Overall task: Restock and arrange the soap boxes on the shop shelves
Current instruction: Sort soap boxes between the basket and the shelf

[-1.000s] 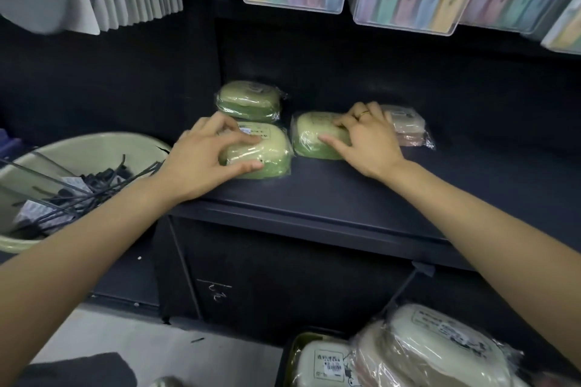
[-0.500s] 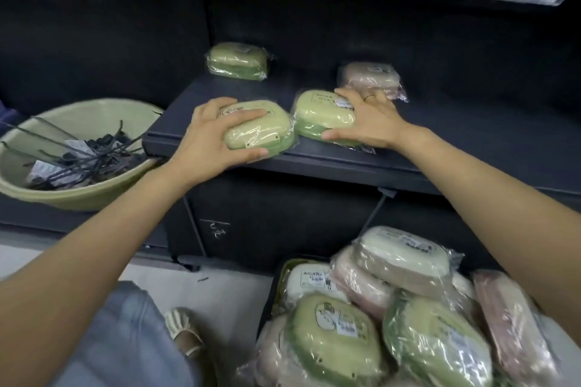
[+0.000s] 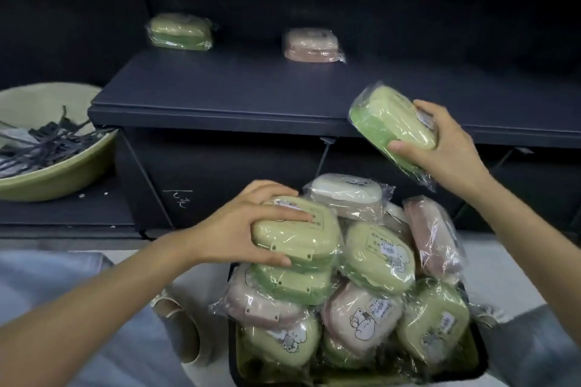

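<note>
Gripping a wrapped green soap box (image 3: pixel 297 234) with my left hand (image 3: pixel 239 229), I have it on top of the heap in the black tray (image 3: pixel 232 364) below. My right hand (image 3: pixel 446 148) clasps another green soap box (image 3: pixel 393 126), tilted, in the air above the heap. Beyond both hands, a green box (image 3: pixel 180 31) and a pink box (image 3: pixel 311 44) sit on the dark shelf (image 3: pixel 220 94).

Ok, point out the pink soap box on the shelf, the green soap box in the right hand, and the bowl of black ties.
pink soap box (image 3: pixel 311 44): head view, front wall.
green soap box (image 3: pixel 393 127): head view, wrapped side face.
bowl (image 3: pixel 59 176): head view, outer wall.
</note>
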